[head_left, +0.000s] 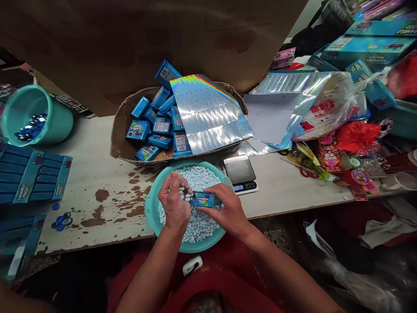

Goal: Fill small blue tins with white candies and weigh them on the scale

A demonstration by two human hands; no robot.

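Over a turquoise basin [150,211] of small pale blue and white candies [197,228], both my hands meet at a little blue candy tin [203,199] labelled "Caramelo Macizo". My right hand [228,208] grips the tin from its right side, thumb and fingers on its edges, and tilts it on its side. My left hand [176,200] is closed around some candies at the tin's left end, where several pale pieces show. Just behind the basin's right rim sits a small digital scale [240,170] with a lit display.
Behind the basin, a cut cardboard box [117,145] holds several blue tins [138,130], partly under a shiny holographic sheet [211,115]. A turquoise bucket [60,121] with blue lids and display boxes [35,178] stand left. Wrappers and a red bow [358,137] crowd the right.
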